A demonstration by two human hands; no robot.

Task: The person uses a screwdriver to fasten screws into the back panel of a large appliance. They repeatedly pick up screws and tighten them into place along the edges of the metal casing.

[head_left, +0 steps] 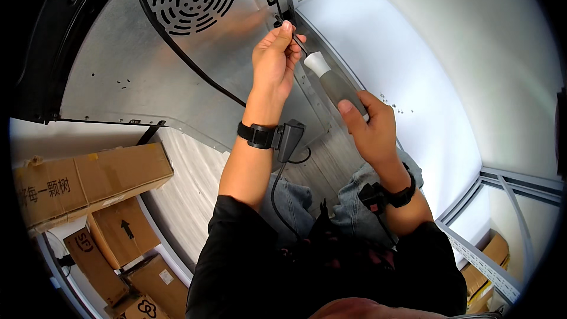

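My right hand (pixel 372 127) is wrapped round the grey and white handle of a screwdriver (pixel 339 85), which slants up and to the left. Closed about its dark shaft near the tip, my left hand (pixel 276 59) has thumb and fingers pinched together. The tip end meets the right edge of a large grey metal panel (pixel 177 77), by a small black fitting (pixel 277 22). My fingers partly cover that spot, so I cannot make out a screw there. A thick black cable (pixel 177 47) crosses the panel, passing behind my left wrist.
Cardboard boxes (pixel 106 180) are stacked at the lower left. To the right, a white shelf surface (pixel 407 65) carries several small screws (pixel 397 106) and stands on a grey metal frame (pixel 472 254). More boxes (pixel 490 260) sit at the lower right.
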